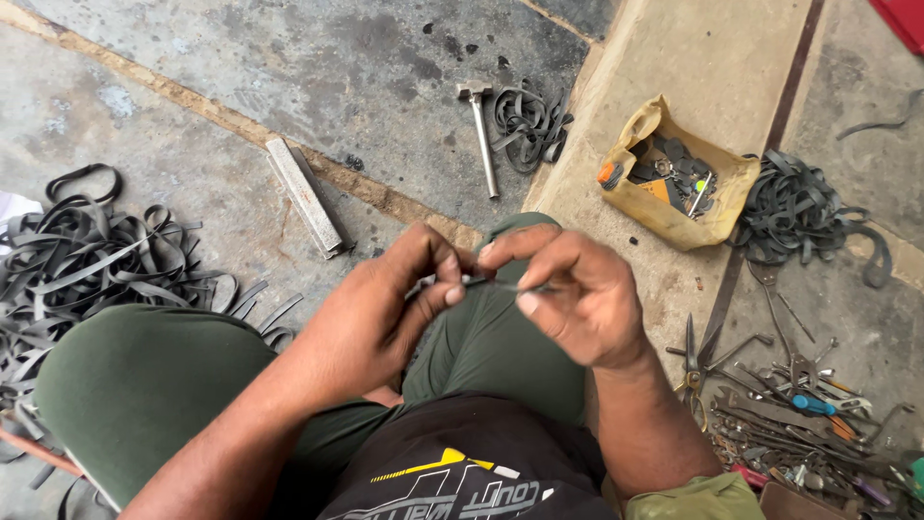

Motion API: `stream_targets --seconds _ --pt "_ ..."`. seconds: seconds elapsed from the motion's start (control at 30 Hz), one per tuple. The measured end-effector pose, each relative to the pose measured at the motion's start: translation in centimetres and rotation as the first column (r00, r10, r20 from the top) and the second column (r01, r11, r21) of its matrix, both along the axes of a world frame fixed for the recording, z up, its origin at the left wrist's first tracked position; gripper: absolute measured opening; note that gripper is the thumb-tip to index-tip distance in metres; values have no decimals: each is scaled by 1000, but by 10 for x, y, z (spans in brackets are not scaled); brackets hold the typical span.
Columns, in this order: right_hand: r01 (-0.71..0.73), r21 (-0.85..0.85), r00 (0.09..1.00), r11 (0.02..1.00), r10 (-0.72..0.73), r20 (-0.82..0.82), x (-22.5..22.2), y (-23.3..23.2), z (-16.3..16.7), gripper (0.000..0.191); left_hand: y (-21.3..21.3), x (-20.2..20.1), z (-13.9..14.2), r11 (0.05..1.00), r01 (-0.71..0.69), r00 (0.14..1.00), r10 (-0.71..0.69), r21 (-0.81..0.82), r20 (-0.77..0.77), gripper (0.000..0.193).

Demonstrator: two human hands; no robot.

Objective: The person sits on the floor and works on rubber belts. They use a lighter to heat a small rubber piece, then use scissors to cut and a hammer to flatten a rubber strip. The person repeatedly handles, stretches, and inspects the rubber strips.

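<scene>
- Here, both hands meet above the person's knees, fingertips pinched together on 1 thin dark strip [481, 283] that runs between them.
- The left hand [371, 318] grips the strip's left end between thumb and forefinger, the other fingers curled in.
- The right hand [577, 294] pinches the strip's right part from above, thumb and forefinger closed on it; how far the strip runs past the fingers cannot be told.
- The strip hangs clear of the floor, over the green trousers [144, 376].
- On the concrete floor [289, 67] ahead lies a hammer [481, 135], its head touching a small heap of black rubber bands [527, 123].
- A flat metal bar [306, 197] lies well to the left of the hammer.
- A large pile of rubber strips [91, 255] sits by the left knee.
- A yellow bag [674, 183] of small parts lies open to the right, with another tangle of bands [799, 207] just beside it.
- Scissors and assorted hand tools [789, 404] are scattered near the right elbow.
</scene>
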State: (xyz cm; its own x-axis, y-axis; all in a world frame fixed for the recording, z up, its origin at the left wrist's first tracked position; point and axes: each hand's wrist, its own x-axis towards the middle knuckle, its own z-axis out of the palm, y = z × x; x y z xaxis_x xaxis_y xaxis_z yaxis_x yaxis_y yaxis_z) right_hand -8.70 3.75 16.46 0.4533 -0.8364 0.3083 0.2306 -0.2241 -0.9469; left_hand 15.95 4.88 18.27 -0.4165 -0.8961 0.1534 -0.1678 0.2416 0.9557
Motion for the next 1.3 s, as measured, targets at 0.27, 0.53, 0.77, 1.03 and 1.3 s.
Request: stream_targets --seconds 0.27,0.53,0.77,1.03,1.3 --pt "140 173 962 975 -92 -257 -5 -7 -15 15 -15 3 -12 898 94 979 -4 429 -206 19" --pt "131 -141 696 981 -192 -692 3 -14 18 16 -23 3 -23 922 53 999 -53 383 -12 22" --pt "116 -128 678 985 -173 -715 16 -18 23 14 -25 3 -27 955 75 995 -90 288 38 23" --pt "116 -148 664 982 -188 -724 24 -22 13 13 -24 2 -28 931 61 996 -79 360 37 22" --pt "170 -115 654 979 -199 -730 27 -22 10 13 -24 2 -28 935 79 995 -95 345 30 20"
